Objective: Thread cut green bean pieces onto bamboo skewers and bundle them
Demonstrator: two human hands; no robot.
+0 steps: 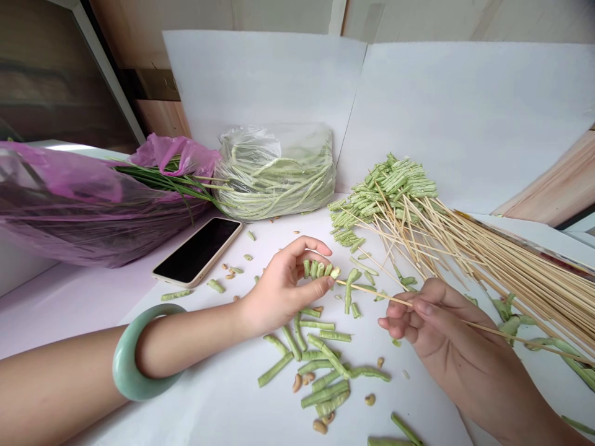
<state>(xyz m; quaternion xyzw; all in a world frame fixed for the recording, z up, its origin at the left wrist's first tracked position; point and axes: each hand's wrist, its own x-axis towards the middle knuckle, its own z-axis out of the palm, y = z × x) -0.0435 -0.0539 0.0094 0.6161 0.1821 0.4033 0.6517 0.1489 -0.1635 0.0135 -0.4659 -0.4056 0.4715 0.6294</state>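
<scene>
Basically, L hand (279, 291) held bean pcs (320, 269) in a row at tip of skewer (372, 292), R hand (446, 328) pinched its shaft; loose cut beans (325, 393) lay nr them on white tabletop (223, 378), w/ loaded skewers (404, 176) at back R.

- The camera is worn on the head, and it looks forward and down at the table (223, 387).
- It is quite near: the left hand (283, 285) is close to the middle, the right hand (449, 328) at lower right.
- At the far side, it faces upright white panels (269, 80).
</scene>
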